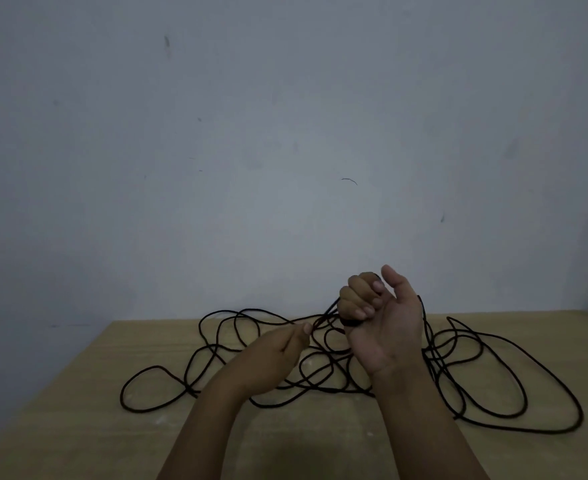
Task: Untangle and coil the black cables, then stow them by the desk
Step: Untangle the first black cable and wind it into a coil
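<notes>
right hand (pixel 382 327): raised above desk (pixel 77 410), fingers (pixel 356 299) curled round black cable (pixel 493 375) turns
left hand (pixel 278 351): fingers pinch a cable strand beside right hand
cable: loose tangle on desk

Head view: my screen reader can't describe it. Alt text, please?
A person's right hand, raised with fingers curled, grips black cable, while the left hand pinches a strand. Most of the cable lies in loose tangled loops on a light wooden desk against a bare wall.

A pale wooden desk (pixel 77 427) stands against a scuffed grey-blue wall (pixel 251 133) in dim light
</notes>
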